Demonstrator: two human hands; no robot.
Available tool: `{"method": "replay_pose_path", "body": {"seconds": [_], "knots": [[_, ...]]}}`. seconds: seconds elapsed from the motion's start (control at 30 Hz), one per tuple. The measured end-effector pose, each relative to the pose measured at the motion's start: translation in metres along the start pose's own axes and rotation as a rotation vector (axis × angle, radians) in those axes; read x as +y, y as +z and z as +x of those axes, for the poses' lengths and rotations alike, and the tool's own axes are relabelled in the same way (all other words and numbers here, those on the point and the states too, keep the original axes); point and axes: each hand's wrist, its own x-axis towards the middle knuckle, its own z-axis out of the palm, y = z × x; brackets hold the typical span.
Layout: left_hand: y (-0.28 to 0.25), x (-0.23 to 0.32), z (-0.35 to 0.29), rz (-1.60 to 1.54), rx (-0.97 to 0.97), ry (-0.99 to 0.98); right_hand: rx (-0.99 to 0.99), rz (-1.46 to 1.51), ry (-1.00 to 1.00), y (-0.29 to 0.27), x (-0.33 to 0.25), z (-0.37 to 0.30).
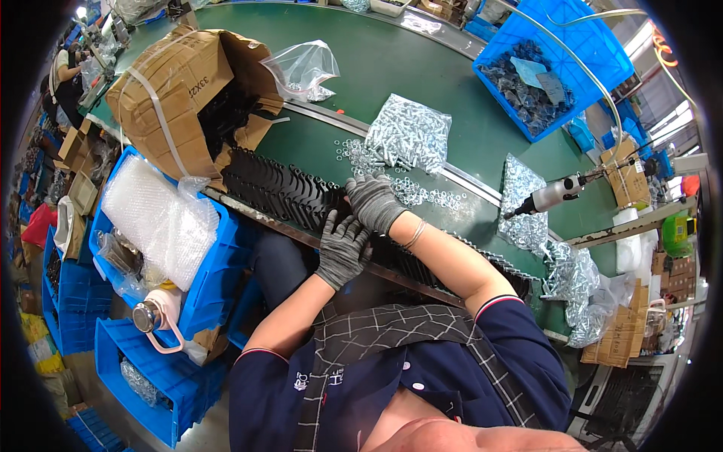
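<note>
Both my hands wear grey striped knit gloves and meet at the table's near edge, beside a long row of black curved parts [282,190] packed upright side by side. My left hand [343,250] lies with its fingers stretched and apart against the row's right end. Just above it, my right hand [374,203] has its fingers bent down together; whatever is under the fingertips is hidden. Small silvery rings [410,190] lie loose just beyond my right hand. Behind them rests a clear bag of silvery bolts [409,134]. More parts with bolts through them [489,258] line the edge under my right forearm.
An open cardboard box [169,94] of black parts lies tipped at left. Blue bins [199,290] stand below it, one holding bubble wrap and a pink-handled bottle [160,313]. A power screwdriver [553,196] hangs at right above another bolt bag [523,215]. A blue crate [527,124] stands behind.
</note>
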Motion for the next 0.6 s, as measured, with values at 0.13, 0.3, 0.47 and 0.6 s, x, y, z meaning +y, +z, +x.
{"method": "replay_pose_path", "body": {"seconds": [0.13, 0.3, 0.47, 0.6], "knots": [[0.001, 0.0, 0.0, 0.004, 0.027, -0.01, 0.05, -0.014, -0.005, 0.005, 0.001, -0.003], [0.002, 0.0, -0.001, 0.004, 0.014, -0.003, 0.046, -0.035, 0.011, 0.006, -0.003, -0.001], [0.003, -0.001, -0.001, 0.008, 0.005, 0.001, -0.122, -0.015, 0.055, -0.002, -0.001, 0.002], [0.002, -0.002, -0.002, 0.012, -0.026, -0.003, 0.185, -0.048, 0.005, 0.003, -0.004, -0.004]]}}
